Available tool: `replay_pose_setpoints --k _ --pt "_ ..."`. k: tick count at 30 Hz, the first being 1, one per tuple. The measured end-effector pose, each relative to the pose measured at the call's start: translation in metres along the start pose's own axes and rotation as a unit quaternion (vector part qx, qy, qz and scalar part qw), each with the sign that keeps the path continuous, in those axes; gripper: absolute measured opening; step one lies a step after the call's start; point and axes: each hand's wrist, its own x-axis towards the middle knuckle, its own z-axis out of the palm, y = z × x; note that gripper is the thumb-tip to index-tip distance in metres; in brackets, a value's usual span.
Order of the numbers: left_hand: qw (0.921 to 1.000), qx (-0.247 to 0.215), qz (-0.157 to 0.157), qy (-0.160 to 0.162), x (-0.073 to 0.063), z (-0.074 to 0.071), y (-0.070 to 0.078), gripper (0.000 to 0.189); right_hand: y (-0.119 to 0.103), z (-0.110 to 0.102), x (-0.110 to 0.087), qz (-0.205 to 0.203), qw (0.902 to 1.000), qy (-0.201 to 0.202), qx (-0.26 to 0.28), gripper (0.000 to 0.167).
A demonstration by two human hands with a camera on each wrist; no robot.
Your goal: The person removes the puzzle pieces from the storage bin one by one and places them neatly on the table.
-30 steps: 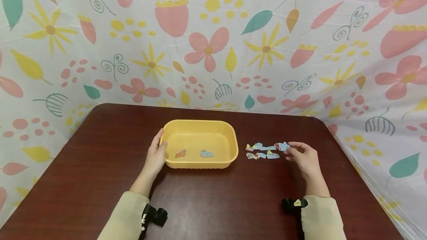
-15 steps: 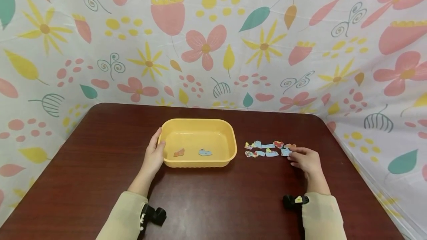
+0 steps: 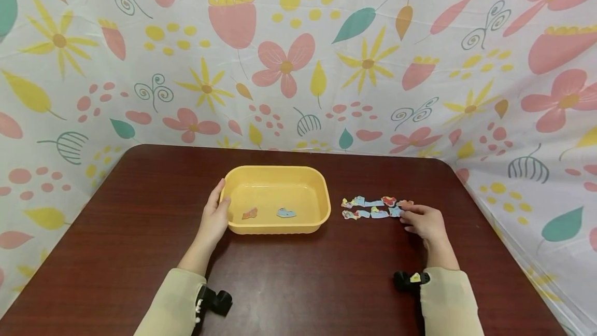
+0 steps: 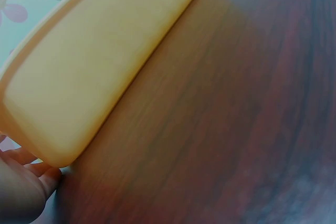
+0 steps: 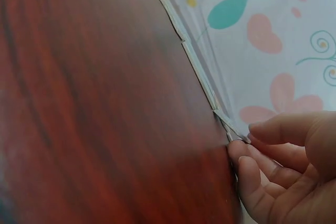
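Observation:
My left hand (image 3: 215,219) holds the left end of a yellow plastic basin (image 3: 278,228); in the left wrist view its fingers (image 4: 39,169) meet the lower corner. Inside the basin lie an orange-brown puzzle piece (image 3: 249,213) and a light-blue one (image 3: 286,213). To the right, puzzle pieces form two rows, a back row (image 3: 373,203) and a front row (image 3: 379,213). My right hand (image 3: 425,222) pinches a light-blue puzzle piece (image 3: 394,211) at the front row's right end. The right wrist view shows this thin piece (image 5: 231,125) tilted, one edge at its neighbour.
Both rows stand on a dark reddish-brown table (image 3: 298,284), right of the basin. A flower-patterned cloth (image 3: 298,118) hangs behind the table and along its right side. Each wrist carries a small black camera, such as the left one (image 3: 219,302).
The right hand has brought a light-blue puzzle piece from the back row's right end to the front row and slid it left against its neighbour. The left hand stays on the basin.

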Motion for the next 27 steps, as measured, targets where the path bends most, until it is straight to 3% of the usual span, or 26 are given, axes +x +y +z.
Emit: replay_pose_setpoints --k 5,12,20,27 --pt "1.0 0.001 0.002 0.001 0.0 -0.001 0.0 0.051 -0.003 0.0 -0.002 -0.006 0.9993 0.033 -0.018 0.042" --pt "1.0 -0.004 0.002 0.001 -0.001 -0.002 0.001 0.051 -0.007 -0.004 -0.005 -0.015 0.9985 0.053 0.005 0.045" --pt "1.0 0.004 -0.004 -0.006 -0.001 -0.001 0.0 0.052 -0.014 -0.009 -0.015 -0.068 0.9965 0.016 0.045 0.052" --pt "0.9999 0.01 -0.007 0.001 -0.001 -0.001 0.001 0.052 -0.037 0.007 -0.02 -0.116 0.993 -0.015 0.014 0.053"
